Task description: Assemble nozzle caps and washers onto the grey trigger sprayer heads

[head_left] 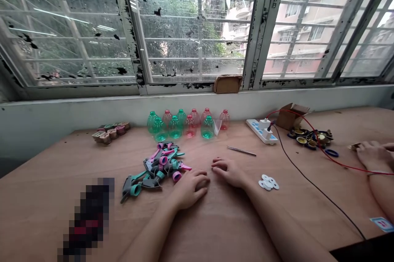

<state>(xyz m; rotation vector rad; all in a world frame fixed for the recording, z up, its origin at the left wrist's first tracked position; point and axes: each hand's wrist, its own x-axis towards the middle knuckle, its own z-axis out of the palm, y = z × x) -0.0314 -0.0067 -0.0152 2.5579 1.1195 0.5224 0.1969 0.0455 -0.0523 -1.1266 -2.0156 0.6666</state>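
Note:
My left hand rests on the table with fingers loosely bent and apart, holding nothing. Right beside it lies a heap of grey, teal and pink spray trigger heads. A short gap away, my right hand lies on the tabletop, also holding nothing, its fingers relaxed and outstretched. Beyond that hand is a thin metal tool, which looks like tweezers. Several white ring-shaped discs are piled to the right of my right forearm. Clear green bottles and pink bottles stand upright near the wall.
A power strip with plugs sits at the back right, its red and black cables crossing the table. Farther right are a cardboard box, dark round parts and another person's hands. Small boxed items stand back left; a pixelated dark object lies front left.

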